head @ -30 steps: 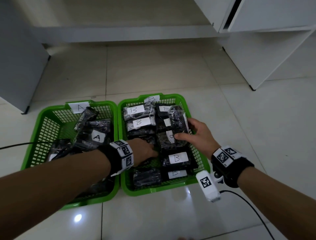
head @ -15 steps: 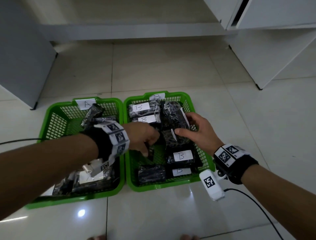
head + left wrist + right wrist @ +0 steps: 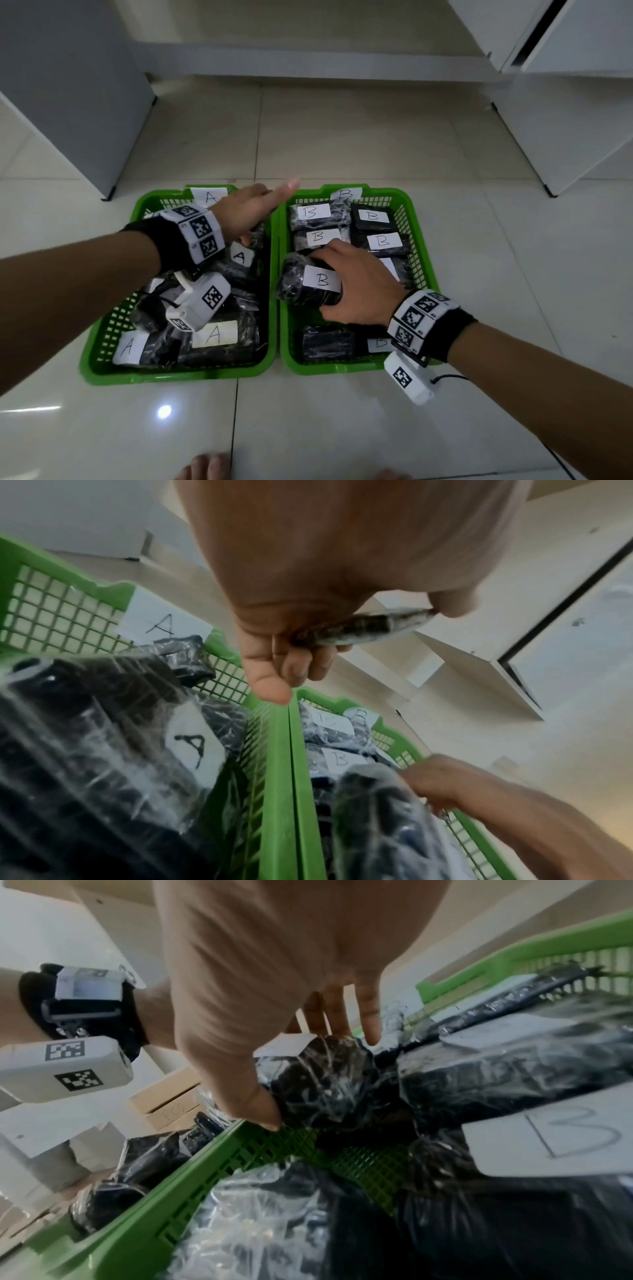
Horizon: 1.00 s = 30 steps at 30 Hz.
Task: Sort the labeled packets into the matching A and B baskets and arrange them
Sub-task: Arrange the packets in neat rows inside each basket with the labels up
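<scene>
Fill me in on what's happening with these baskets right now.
A person is sorting plastic-wrapped black packets into two green baskets on the floor. The right hand grips a packet labeled B in the B basket, which already holds several B-labeled packets. The left hand reaches over the A basket, pinching a small dark wrapped packet whose label cannot be seen. Several A-labeled packets lie loosely piled in that basket.

The head view looks steeply down from above at two green baskets (image 3: 178, 371) side by side in mid-frame. The left wrist view sits low inside the A basket (image 3: 68, 569), facing up and outward. The right wrist view sits close inside the B basket (image 3: 143, 1204). All three share the baskets' adjoining rims.
</scene>
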### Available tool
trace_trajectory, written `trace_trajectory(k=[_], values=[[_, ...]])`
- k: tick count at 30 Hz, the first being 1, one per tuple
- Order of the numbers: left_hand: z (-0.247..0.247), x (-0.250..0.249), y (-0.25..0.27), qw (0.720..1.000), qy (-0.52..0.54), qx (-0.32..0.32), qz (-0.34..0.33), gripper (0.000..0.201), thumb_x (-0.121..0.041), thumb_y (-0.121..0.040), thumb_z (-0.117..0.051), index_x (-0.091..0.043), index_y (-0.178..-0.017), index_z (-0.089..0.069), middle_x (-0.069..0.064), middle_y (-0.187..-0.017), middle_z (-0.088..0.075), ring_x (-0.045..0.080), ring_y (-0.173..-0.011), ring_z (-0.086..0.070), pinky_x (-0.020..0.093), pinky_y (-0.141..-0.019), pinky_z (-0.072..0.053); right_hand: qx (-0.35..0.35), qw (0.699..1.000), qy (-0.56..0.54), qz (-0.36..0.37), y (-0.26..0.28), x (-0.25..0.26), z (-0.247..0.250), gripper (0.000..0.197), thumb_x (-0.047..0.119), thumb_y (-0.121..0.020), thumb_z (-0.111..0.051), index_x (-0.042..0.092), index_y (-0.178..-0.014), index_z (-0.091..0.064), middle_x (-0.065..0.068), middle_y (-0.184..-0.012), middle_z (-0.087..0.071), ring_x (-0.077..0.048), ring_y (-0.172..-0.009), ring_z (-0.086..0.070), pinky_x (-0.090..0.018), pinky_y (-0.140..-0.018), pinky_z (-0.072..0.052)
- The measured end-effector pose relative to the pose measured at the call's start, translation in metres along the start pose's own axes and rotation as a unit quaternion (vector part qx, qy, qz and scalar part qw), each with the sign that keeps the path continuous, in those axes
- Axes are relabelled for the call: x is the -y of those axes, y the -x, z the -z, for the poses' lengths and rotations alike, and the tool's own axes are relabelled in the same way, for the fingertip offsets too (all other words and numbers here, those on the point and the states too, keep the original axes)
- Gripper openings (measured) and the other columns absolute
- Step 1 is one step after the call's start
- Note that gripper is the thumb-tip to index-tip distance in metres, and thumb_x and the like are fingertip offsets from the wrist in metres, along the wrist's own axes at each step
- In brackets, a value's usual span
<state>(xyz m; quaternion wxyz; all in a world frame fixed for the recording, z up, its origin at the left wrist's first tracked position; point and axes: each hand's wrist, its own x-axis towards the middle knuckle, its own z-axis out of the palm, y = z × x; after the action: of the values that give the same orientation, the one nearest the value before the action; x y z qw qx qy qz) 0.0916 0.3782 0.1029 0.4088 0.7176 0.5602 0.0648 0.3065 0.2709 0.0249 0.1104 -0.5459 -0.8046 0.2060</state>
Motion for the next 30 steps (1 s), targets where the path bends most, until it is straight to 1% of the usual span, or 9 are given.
trace_trajectory(k=[3, 5, 8, 12, 16, 19, 24, 27, 30], values=[[-0.011, -0.007, 0.005, 0.996, -0.006, 0.077, -0.036, 0.087, -0.091, -0.061, -0.056, -0.012, -0.097, -0.049, 0.011, -0.084, -0.058, 0.021, -0.068, -0.067, 0.044, -0.068, -0.06, 0.02, 0.998, 0.063, -0.008, -0.005, 0.0, -0.002, 0.091, 0.055, -0.056, -0.078, 0.02, -0.136, -0.052, 0.003, -0.118, -0.051, -0.02, -0.104, -0.055, -0.039, -0.087, -0.049], [-0.02, -0.008, 0.001, 0.993, -0.009, 0.115, -0.032, 0.067, -0.061, -0.066, -0.081, -0.017, -0.104, -0.048, 0.005, -0.094, -0.062, 0.02, -0.075, -0.068, 0.036, -0.062, -0.059, 0.038, 0.997, 0.064, -0.019, -0.006, 0.001, -0.002, 0.092, 0.054, -0.057, -0.08, 0.019, -0.136, -0.05, 0.002, -0.117, -0.049, -0.02, -0.103, -0.054, -0.037, -0.083, -0.049], [-0.033, -0.002, -0.004, 0.982, -0.067, 0.175, -0.034, 0.063, -0.029, -0.067, -0.091, -0.023, -0.111, -0.046, 0.001, -0.105, -0.062, 0.018, -0.084, -0.067, 0.031, -0.063, -0.06, 0.047, 0.997, 0.04, -0.035, -0.005, 0.0, 0.001, 0.091, 0.052, -0.054, -0.082, 0.021, -0.134, -0.05, 0.004, -0.115, -0.048, -0.019, -0.104, -0.053, -0.037, -0.078, -0.052], [-0.041, 0.001, -0.007, 0.967, -0.172, 0.172, -0.071, 0.077, -0.037, -0.062, -0.091, -0.022, -0.121, -0.044, -0.002, -0.11, -0.061, 0.018, -0.096, -0.063, 0.042, -0.085, -0.056, 0.063, 0.997, 0.03, -0.045, -0.006, -0.006, 0.006, 0.09, 0.045, -0.053, -0.085, 0.02, -0.132, -0.053, 0.002, -0.115, -0.048, -0.019, -0.105, -0.053, -0.037, -0.079, -0.052], [-0.053, 0.004, -0.004, 0.945, -0.254, 0.164, -0.123, 0.082, -0.039, -0.066, -0.088, -0.016, -0.129, -0.041, 0.003, -0.111, -0.062, 0.023, -0.097, -0.062, 0.04, -0.083, -0.055, 0.099, 0.993, 0.036, -0.045, -0.007, -0.008, 0.005, 0.092, 0.039, -0.053, -0.089, 0.017, -0.134, -0.052, 0.0, -0.115, -0.048, -0.02, -0.107, -0.051, -0.035, -0.081, -0.05], [-0.06, 0.009, -0.005, 0.929, -0.305, 0.142, -0.154, 0.089, -0.046, -0.067, -0.083, -0.016, -0.138, -0.038, 0.007, -0.11, -0.063, 0.024, -0.094, -0.062, 0.04, -0.081, -0.056, 0.12, 0.991, 0.032, -0.041, -0.007, -0.01, 0.007, 0.1, 0.048, -0.051, -0.091, 0.019, -0.137, -0.05, 0.001, -0.118, -0.05, -0.017, -0.109, -0.051, -0.034, -0.086, -0.049], [-0.073, 0.01, -0.006, 0.875, -0.431, 0.113, -0.19, 0.073, -0.059, -0.067, -0.074, -0.021, -0.121, -0.044, 0.0, -0.1, -0.053, 0.022, -0.1, -0.051, 0.037, -0.097, -0.034, 0.14, 0.988, -0.002, -0.063, -0.006, -0.014, 0.022, 0.082, 0.049, -0.059, -0.092, 0.02, -0.13, -0.064, 0.002, -0.122, -0.061, -0.018, -0.11, -0.058, -0.036, -0.094, -0.05], [-0.086, 0.015, -0.008, 0.857, -0.456, 0.125, -0.203, 0.068, -0.058, -0.067, -0.075, -0.022, -0.114, -0.043, -0.005, -0.089, -0.052, 0.021, -0.09, -0.057, 0.036, -0.097, -0.032, 0.17, 0.983, 0.043, -0.055, -0.01, -0.007, 0.018, 0.074, 0.053, -0.056, -0.092, 0.019, -0.118, -0.07, 0.0, -0.113, -0.067, -0.02, -0.102, -0.064, -0.038, -0.085, -0.054], [-0.08, 0.013, -0.013, 0.876, -0.412, 0.131, -0.214, 0.07, -0.057, -0.065, -0.079, -0.021, -0.114, -0.044, -0.007, -0.086, -0.057, 0.021, -0.084, -0.062, 0.031, -0.086, -0.035, 0.175, 0.978, 0.104, -0.042, -0.019, -0.006, 0.014, 0.07, 0.062, -0.053, -0.088, 0.021, -0.107, -0.073, -0.001, -0.097, -0.072, -0.023, -0.088, -0.067, -0.036, -0.072, -0.055]])
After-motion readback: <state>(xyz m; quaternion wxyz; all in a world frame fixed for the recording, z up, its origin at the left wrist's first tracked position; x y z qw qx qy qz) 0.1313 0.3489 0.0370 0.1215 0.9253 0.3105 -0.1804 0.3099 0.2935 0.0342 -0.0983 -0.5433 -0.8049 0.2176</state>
